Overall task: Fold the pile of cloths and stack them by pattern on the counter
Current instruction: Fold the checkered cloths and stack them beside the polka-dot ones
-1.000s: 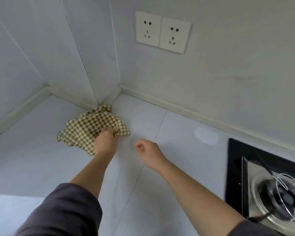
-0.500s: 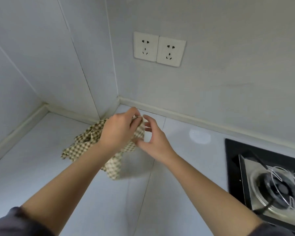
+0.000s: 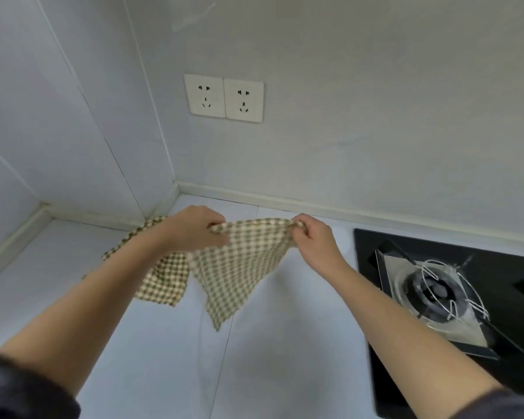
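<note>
- The left hand [image 3: 194, 229] and the right hand [image 3: 313, 240] each pinch one end of the upper edge of a checked cloth [image 3: 239, 267], with the fingers curled around the fabric. They hold it in the air above the bench [image 3: 285, 358], near the corner of the walls.
- Held in this way, the upper edge is stretched almost straight between the two hands and the rest hangs free down to a point. I judge this is done to open the cloth flat before the first fold.
- The cloth is thin and soft, with small olive and cream squares, and it drapes with light wrinkles.
- Under the left forearm, more checked fabric [image 3: 161, 285] of the same pattern lies crumpled on the bench. It is probably the rest of the pile, but I cannot tell how many pieces it is.
- The bench is pale, smooth and a little shiny. A black glass stove [image 3: 436, 291] with a wire pot stand is at the right, apart from the cloth.
</note>
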Demonstrator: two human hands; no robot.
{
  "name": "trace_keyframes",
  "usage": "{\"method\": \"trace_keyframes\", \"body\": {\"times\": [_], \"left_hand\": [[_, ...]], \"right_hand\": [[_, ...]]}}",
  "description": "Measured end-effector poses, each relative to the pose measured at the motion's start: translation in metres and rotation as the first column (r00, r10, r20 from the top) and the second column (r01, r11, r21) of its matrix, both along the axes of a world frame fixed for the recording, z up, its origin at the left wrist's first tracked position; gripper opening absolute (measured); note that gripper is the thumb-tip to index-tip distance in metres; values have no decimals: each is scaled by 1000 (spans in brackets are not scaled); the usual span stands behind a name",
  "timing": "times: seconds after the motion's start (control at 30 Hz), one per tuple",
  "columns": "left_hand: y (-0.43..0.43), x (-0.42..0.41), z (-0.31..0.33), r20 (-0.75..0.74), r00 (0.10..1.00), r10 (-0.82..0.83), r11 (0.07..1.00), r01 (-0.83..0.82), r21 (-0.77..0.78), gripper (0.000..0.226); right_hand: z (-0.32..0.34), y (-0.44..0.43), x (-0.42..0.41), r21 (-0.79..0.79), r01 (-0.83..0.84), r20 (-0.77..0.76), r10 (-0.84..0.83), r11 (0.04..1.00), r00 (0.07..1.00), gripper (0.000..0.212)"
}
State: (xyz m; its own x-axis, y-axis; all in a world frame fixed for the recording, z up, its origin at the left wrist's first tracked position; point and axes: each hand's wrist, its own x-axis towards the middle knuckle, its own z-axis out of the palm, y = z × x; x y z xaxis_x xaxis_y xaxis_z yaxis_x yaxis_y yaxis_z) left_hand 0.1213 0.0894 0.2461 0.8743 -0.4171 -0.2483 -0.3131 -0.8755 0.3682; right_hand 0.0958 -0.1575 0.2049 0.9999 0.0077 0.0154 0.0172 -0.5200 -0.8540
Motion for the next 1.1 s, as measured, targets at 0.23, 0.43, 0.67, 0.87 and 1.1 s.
{"method": "trace_keyframes", "body": {"times": [0.23,0.43,0.67,0.87,1.1], "left_hand": [[-6,-2,-7,-587,808,44,766,-405,-500,31],[-29,2,-41,-691,709,140,711,-558,-428,22],[-77,0,-125,-219,804,554,734,-595,-329,34],[-78,-88,-174,17,995,97,968,-90,-234,14],[-61,-130,-213,229,952,-205,972,225,-64,20]], "right_hand": [[10,-69,6,235,72,-449,42,969,892,20],[-21,-95,3,288,242,-608,-18,927,794,18],[-78,-93,-10,-176,228,-182,-259,958,949,37],[-125,-85,-75,-342,-98,-173,39,935,984,18],[-152,-75,-133,-596,-373,-266,263,711,927,48]]}}
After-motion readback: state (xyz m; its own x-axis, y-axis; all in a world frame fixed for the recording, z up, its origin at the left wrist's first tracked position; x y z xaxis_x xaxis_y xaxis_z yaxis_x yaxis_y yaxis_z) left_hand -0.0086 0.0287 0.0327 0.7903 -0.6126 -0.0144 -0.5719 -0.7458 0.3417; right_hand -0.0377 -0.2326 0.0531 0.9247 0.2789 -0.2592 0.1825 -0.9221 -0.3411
